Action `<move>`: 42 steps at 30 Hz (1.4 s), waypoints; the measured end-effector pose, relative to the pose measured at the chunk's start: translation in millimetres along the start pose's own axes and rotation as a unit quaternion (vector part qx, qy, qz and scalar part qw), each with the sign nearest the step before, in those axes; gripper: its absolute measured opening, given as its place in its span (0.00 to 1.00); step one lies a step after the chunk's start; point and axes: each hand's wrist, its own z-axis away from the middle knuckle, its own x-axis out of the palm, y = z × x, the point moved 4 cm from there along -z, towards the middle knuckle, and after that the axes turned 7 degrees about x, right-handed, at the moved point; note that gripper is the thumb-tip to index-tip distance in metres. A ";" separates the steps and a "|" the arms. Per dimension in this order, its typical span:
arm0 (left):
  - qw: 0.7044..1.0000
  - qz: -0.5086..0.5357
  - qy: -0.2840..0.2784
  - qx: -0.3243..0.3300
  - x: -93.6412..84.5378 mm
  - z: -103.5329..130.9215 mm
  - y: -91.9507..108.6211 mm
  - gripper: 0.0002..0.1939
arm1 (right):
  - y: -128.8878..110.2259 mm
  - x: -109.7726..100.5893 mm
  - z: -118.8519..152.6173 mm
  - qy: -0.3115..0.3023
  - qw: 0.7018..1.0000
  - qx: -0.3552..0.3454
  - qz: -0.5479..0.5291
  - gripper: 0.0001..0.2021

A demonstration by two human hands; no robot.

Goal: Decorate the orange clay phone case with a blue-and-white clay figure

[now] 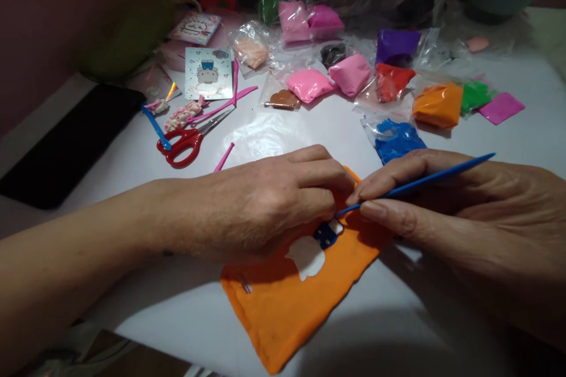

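Note:
An orange clay sheet (305, 312) lies at a slant on the white table. On it sit a white cut-out shape (306, 257) and a small dark blue piece with white dots (326, 235). My right hand (424, 206) pinches a blue modelling tool (435, 177) between thumb and fingers. The tool's thin tip touches down beside the dotted piece. Across the sheet's upper part rests my left hand (274, 200), its fingers curled down close to that tip. Whatever those left fingertips press or hold is hidden beneath the hand.
Red-handled scissors (186, 144), pink tools (224, 157) and a silver card (207, 73) lie at left, near a black phone-like slab (71, 141). Bagged clay in several colours, including blue clay (398, 138) and orange clay (437, 105), spreads across the back.

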 end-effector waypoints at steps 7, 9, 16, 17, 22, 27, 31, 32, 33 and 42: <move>1.000 -0.001 0.006 0.008 0.2 -0.1 -2.6 0.15 | -0.8 -0.2 0.8 0.002 1.000 0.007 -0.006 0.02; 1.000 -0.004 0.011 0.015 0.1 1.0 -2.7 0.14 | -0.6 -0.3 0.6 0.007 1.000 0.004 -0.011 0.01; 0.999 -0.014 0.021 0.039 0.0 2.7 -2.1 0.14 | 1.2 -1.7 2.1 0.023 1.000 -0.005 -0.010 0.02; 0.999 -0.017 0.025 0.044 -0.3 2.3 -1.8 0.15 | 1.8 -2.3 2.7 0.024 1.000 -0.006 -0.012 0.02; 0.997 -0.023 0.032 0.061 -2.6 1.2 0.0 0.14 | 2.3 -1.3 1.7 0.011 1.000 0.016 -0.023 0.03; 0.998 -0.035 0.018 0.051 -3.2 2.5 0.4 0.15 | -0.4 -0.9 -2.1 0.010 1.000 0.018 -0.023 0.03; 0.998 -0.034 0.032 0.045 -3.2 2.7 -0.2 0.15 | 1.6 -1.7 1.4 0.009 1.000 0.016 -0.019 0.02; 0.998 -0.032 0.036 0.046 -3.3 2.5 -0.1 0.15 | 2.0 -1.4 2.5 0.008 1.000 0.015 -0.019 0.02; 0.998 -0.032 0.036 0.043 -3.1 2.3 -0.3 0.15 | 2.1 -0.9 3.4 0.008 1.000 0.012 -0.020 0.03; 0.999 -0.037 0.005 0.014 1.1 0.9 -0.9 0.15 | 2.4 -0.5 2.0 0.027 0.999 -0.001 -0.024 0.03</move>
